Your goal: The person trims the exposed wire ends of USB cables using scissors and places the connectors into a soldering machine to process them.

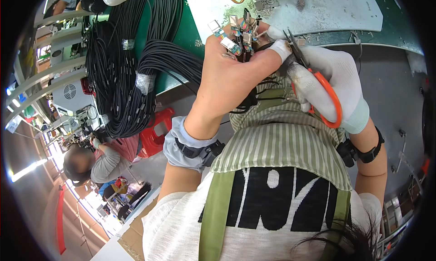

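My left hand (220,81), bare except for white coverings on some fingertips, is closed around a bunch of black cables. Their ends stick up out of the fist as small metal connectors (245,37) with bits of coloured wire. In a white glove, my right hand (338,72) grips a pair of scissors (334,100) by its orange handles. The dark blades point up and sit close beside my left thumb. Whether the blades touch anything is hard to make out. More cable hangs below my left hand in front of the striped apron (281,145).
Thick coils of black cable (170,56) hang over the table's left part, bound with clear wrap. A pale board (336,13) strewn with small scraps lies on the green tabletop (393,29). A red stool (154,133) and a seated person (106,163) are at the left.
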